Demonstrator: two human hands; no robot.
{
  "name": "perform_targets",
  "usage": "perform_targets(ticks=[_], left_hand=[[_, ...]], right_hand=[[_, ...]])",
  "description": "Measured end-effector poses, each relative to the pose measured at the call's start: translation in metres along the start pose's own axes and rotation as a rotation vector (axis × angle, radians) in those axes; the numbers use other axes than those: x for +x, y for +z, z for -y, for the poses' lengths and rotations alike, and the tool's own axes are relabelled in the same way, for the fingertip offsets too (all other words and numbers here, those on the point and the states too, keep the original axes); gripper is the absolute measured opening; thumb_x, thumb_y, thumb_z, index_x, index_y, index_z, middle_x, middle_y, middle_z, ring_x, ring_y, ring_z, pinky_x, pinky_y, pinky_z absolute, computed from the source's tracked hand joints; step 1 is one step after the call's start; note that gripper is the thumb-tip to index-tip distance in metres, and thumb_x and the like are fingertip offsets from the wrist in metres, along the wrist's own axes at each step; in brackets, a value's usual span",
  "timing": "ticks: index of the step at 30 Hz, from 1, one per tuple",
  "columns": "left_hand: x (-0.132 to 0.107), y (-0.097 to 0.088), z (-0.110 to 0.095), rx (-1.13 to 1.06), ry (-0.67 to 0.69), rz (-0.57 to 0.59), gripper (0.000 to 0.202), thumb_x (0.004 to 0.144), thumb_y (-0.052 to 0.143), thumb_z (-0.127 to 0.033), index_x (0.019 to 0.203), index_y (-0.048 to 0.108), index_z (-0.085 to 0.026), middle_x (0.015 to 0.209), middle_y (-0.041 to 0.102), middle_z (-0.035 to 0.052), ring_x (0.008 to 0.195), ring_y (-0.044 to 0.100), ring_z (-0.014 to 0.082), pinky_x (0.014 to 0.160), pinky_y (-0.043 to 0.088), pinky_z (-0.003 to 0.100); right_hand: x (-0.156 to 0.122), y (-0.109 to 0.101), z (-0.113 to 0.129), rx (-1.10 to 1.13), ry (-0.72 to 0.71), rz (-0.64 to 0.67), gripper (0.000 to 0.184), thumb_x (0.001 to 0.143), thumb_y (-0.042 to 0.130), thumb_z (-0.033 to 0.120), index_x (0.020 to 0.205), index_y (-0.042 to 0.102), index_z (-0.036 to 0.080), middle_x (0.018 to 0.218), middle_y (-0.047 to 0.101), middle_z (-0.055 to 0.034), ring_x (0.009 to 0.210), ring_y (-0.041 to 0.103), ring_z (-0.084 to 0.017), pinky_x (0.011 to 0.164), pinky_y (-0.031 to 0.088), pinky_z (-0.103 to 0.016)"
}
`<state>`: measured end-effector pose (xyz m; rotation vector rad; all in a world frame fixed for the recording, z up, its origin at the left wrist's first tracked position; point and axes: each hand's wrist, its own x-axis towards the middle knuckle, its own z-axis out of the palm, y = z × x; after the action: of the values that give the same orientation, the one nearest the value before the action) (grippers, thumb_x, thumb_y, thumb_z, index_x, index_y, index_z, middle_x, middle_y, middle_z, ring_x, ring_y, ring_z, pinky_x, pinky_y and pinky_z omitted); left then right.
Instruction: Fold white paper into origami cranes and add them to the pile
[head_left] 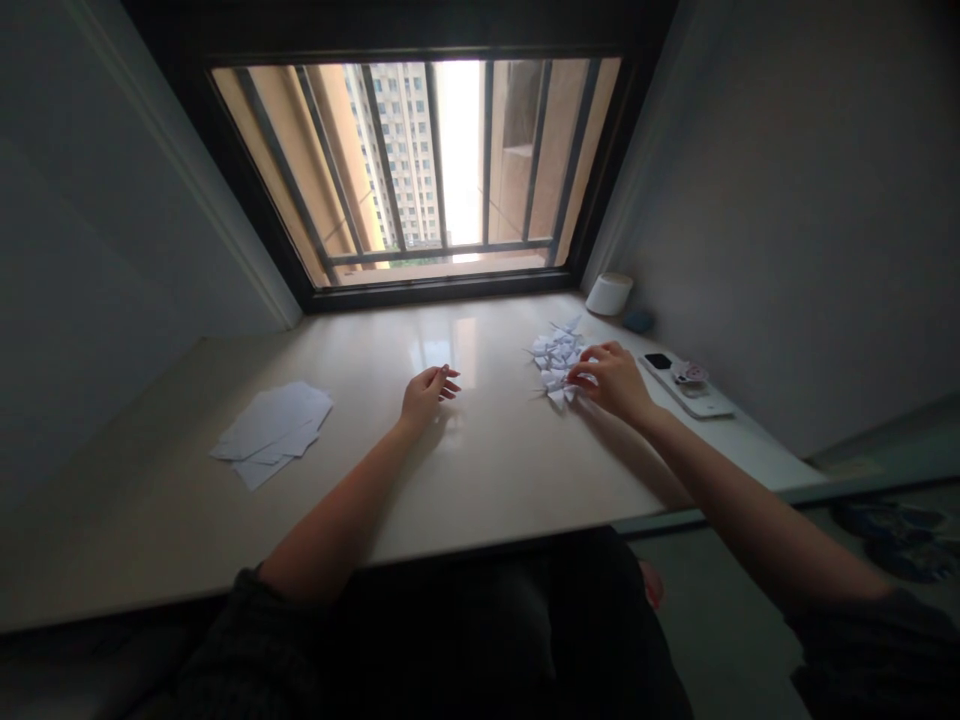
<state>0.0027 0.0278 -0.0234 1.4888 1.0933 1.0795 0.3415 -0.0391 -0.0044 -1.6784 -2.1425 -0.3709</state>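
My right hand reaches over the right side of the counter, its thumb and fingers pinched on a white folded paper crane. That crane lies at the near edge of a pile of similar paper cranes, with pointed ends sticking out. Over the middle of the counter is my left hand, its fingers loosely bent and somewhat apart, with nothing in them. Farther left lies a loose stack of white paper sheets, fanned unevenly.
A white phone with a grip on its back lies at the right, by the wall. Behind the cranes stand a white rounded object and a small dark one. A barred window rises behind the pale counter.
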Motion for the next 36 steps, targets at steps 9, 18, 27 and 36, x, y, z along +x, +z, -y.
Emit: perform_targets(ticks=[9, 18, 27, 36], left_hand=[[0.0, 0.001, -0.001, 0.008, -0.002, 0.001, 0.048, 0.08, 0.052, -0.061, 0.087, 0.07, -0.017, 0.07, 0.069, 0.0063, 0.058, 0.061, 0.0137, 0.057, 0.042, 0.025], [0.0, 0.001, -0.001, 0.01, -0.005, -0.001, 0.048, 0.08, 0.053, -0.062, 0.086, 0.07, -0.017, 0.071, 0.069, 0.0069, 0.058, 0.061, 0.0141, 0.057, 0.042, 0.026], [0.0, 0.001, -0.002, 0.016, 0.004, 0.0, 0.047, 0.081, 0.052, -0.061, 0.086, 0.07, -0.017, 0.071, 0.069, 0.0073, 0.058, 0.061, 0.0143, 0.056, 0.042, 0.026], [-0.001, -0.005, -0.006, 0.039, 0.048, -0.178, 0.047, 0.085, 0.048, -0.058, 0.087, 0.068, -0.016, 0.069, 0.066, 0.005, 0.058, 0.059, 0.0131, 0.055, 0.042, 0.024]], right_hand=[[-0.003, -0.001, -0.004, -0.046, 0.033, -0.003, 0.012, 0.08, 0.065, 0.026, 0.083, 0.077, 0.025, 0.097, 0.069, -0.0085, 0.099, 0.048, -0.03, 0.078, 0.035, -0.039], [-0.007, 0.003, -0.006, -0.012, 0.05, 0.0, 0.017, 0.082, 0.064, 0.033, 0.09, 0.076, 0.023, 0.099, 0.07, -0.0098, 0.098, 0.05, -0.03, 0.08, 0.038, -0.04], [0.016, -0.012, 0.045, 0.394, 0.125, -0.189, 0.02, 0.084, 0.063, 0.037, 0.094, 0.074, 0.024, 0.095, 0.071, -0.0083, 0.095, 0.057, -0.027, 0.089, 0.041, -0.044], [0.066, 0.037, 0.172, 0.641, 0.112, -0.031, 0.023, 0.092, 0.052, 0.034, 0.088, 0.071, 0.021, 0.086, 0.07, -0.0053, 0.082, 0.058, -0.019, 0.079, 0.042, -0.032]])
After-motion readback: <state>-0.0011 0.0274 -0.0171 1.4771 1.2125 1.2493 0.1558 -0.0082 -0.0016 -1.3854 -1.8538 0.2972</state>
